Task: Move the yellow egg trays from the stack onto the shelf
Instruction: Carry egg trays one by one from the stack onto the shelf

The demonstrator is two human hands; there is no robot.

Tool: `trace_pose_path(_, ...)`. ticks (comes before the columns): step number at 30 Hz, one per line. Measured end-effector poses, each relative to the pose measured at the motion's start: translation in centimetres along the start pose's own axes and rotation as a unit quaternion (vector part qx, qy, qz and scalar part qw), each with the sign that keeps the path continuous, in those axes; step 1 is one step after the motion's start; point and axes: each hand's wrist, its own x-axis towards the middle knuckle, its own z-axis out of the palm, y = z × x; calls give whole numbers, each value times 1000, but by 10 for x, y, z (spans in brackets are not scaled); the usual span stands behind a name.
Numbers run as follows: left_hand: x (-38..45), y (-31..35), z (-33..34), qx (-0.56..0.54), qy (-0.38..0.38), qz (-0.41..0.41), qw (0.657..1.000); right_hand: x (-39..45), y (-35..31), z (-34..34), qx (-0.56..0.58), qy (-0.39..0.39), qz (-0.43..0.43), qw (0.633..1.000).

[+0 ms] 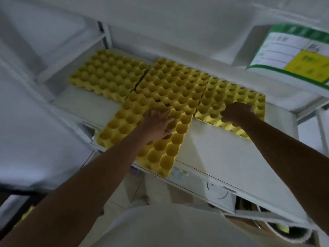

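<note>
Several yellow egg trays lie flat on the white shelf [222,148]. One tray [108,75] sits at the back left, another tray [174,84] at the back middle. My left hand [157,122] rests palm down, fingers spread, on the front tray [128,125], whose near corner overhangs the shelf's front edge. My right hand [236,113] has its fingers curled on the front part of the right tray [235,98]. The stack the trays came from is not clearly in view.
A white box with a green and yellow label [292,57] stands on the shelf at the back right. White shelf posts [105,36] rise at the back left. Below the shelf's front edge are boxes and small items [220,196]. White walls surround the shelf.
</note>
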Motion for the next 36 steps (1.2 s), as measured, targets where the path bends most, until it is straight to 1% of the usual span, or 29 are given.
trace_pose_path(3, -24, 20, -9, -15, 22, -54, 998, -15, -26, -10, 54, 58, -63, 995)
trace_pose_path(6, -59, 43, -10, -37, 48, -123, 991, -52, -48, -8, 89, 102, -171, 976)
trace_pose_path(8, -94, 63, -7, -54, 71, -191, 977, -79, -60, 0, 70, 122, -262, 955)
trace_pose_path(10, -141, 88, 3, -65, 106, -264, 956, -110, -76, 10, 42, 123, -344, 930)
trace_pose_path(13, -227, 125, 32, -82, 125, -367, 918, -165, -107, 33, 46, 168, -447, 878)
trace_pose_path(15, -293, 149, 60, -102, 95, -432, 891, -214, -135, 53, 60, 160, -514, 841)
trace_pose_path(18, -397, 193, 111, -142, 29, -541, 828, -296, -186, 87, 95, 114, -601, 785)
trace_pose_path(20, -456, 224, 141, -171, -26, -589, 789, -352, -217, 112, 80, 95, -643, 756)
trace_pose_path(21, -482, 237, 155, -189, -43, -609, 769, -376, -231, 124, 62, 79, -657, 747)
trace_pose_path(23, -528, 256, 178, -217, -56, -639, 736, -415, -256, 148, 49, 12, -670, 741)
trace_pose_path(25, -566, 266, 195, -250, -72, -658, 707, -446, -276, 168, 25, -86, -655, 750)
trace_pose_path(27, -597, 271, 211, -264, -76, -672, 688, -467, -295, 186, -7, -162, -630, 759)
trace_pose_path(28, -610, 272, 218, -264, -73, -679, 681, -477, -308, 192, -23, -192, -607, 771)
trace_pose_path(29, -621, 269, 224, -270, -65, -686, 672, -486, -320, 197, -17, -231, -573, 786)
trace_pose_path(30, -631, 266, 230, -277, -53, -690, 667, -493, -332, 202, -10, -253, -544, 800)
trace_pose_path(32, -645, 259, 244, -284, -43, -689, 665, -505, -356, 212, -19, -254, -522, 814)
trace_pose_path(34, -659, 245, 255, -298, -47, -679, 670, -511, -369, 220, -2, -240, -511, 825)
trace_pose_path(36, -668, 224, 268, -309, -39, -672, 671, -514, -383, 223, 27, -218, -527, 821)
